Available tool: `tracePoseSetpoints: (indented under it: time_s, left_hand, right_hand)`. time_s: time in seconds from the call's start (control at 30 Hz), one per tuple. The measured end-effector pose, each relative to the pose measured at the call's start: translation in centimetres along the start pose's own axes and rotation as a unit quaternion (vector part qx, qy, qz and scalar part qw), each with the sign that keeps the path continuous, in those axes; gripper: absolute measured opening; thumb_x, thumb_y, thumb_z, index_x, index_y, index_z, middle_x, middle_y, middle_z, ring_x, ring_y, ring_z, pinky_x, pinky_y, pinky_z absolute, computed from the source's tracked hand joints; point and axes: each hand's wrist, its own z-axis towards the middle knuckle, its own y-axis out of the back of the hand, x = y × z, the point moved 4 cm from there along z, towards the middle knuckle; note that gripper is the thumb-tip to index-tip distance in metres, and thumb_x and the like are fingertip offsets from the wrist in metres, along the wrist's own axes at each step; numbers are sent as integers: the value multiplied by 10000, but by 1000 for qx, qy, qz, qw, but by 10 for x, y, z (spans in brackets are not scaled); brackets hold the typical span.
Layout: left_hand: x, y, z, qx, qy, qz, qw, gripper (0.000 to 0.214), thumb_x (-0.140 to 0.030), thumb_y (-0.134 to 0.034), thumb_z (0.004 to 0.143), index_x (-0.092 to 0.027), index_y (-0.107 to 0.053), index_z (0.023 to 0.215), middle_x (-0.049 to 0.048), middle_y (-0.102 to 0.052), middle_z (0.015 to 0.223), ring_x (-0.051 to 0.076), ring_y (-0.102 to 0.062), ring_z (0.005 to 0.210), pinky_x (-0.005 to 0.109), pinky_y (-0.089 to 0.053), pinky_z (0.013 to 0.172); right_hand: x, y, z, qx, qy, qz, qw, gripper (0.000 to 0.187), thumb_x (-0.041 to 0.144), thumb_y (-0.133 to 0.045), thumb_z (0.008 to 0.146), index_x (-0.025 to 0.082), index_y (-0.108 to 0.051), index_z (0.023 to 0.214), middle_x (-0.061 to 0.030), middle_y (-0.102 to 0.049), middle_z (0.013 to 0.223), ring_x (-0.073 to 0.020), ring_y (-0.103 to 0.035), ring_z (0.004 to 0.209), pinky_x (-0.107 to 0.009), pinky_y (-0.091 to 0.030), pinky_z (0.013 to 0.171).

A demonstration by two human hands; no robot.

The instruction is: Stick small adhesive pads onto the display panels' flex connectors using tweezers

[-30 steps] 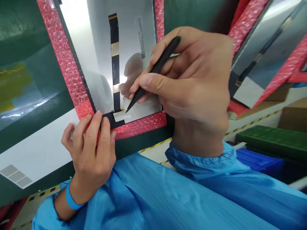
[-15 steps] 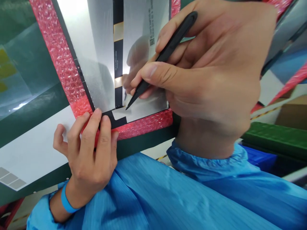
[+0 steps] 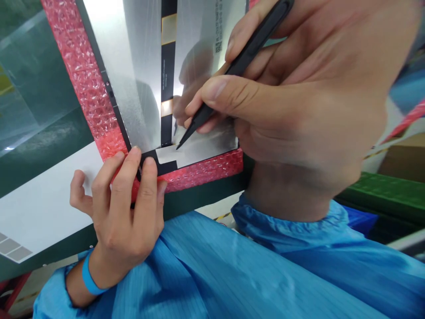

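Observation:
A shiny metal-backed panel [image 3: 139, 79] lies on red bubble wrap [image 3: 83, 79], with a black flex ribbon [image 3: 168, 75] running down its middle. My right hand [image 3: 299, 102] is closed on a black pointed tool [image 3: 232, 71]; the tip touches the panel beside the ribbon's lower end. My left hand [image 3: 122, 212] presses its fingertips on the panel's near corner, at a black tab [image 3: 156, 157] and the bubble wrap. Both arms wear blue sleeves.
A green mat [image 3: 40, 133] covers the bench, with a white sheet [image 3: 43, 199] at the left and clear film [image 3: 29, 79] above it. A green block [image 3: 385, 195] and blue bin [image 3: 358, 219] sit at the right.
The view has closed in on the panel, so my right hand looks larger. The tool tip stays near the ribbon's lower end. My left hand keeps pressing the corner.

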Motion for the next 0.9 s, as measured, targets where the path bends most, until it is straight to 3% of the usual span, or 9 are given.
tracePoseSetpoints:
  time_s: [0.13,0.43,0.67,0.9]
  left_hand:
    - [0,-1,1,-4,4,-3,1000,362,-169,-767,957,-111,-725,1312,213,-749,1394,395,-699,1313,692,-342,1237]
    - [0,0,1,5,1,-2,1000,387,-197,-766,965,-131,-714,1342,206,-742,1411,407,-696,1320,708,-319,1240]
    - [-3,-1,1,17,3,8,1000,445,-269,-787,972,-203,-709,1404,204,-699,1447,425,-674,1331,748,-292,1241]
    - [-1,-1,0,36,-7,25,999,524,-369,-768,1000,-212,-674,1491,176,-653,1487,394,-641,1360,690,-261,1285]
  right_hand:
    - [1,0,-1,5,-2,-13,1000,353,250,-957,792,311,-615,728,-40,-685,771,-312,-777,774,-452,-658,565]
    - [-2,-1,-3,6,11,1,1000,304,178,-917,833,319,-654,780,-37,-683,785,-309,-787,782,-466,-671,627]
    - [-5,3,-6,1,14,-4,1000,316,378,-982,843,326,-675,794,-35,-682,843,-317,-791,852,-493,-722,735]
    - [-5,4,-3,-1,20,6,1000,339,407,-1002,795,327,-673,771,-41,-656,829,-320,-789,864,-448,-696,635]
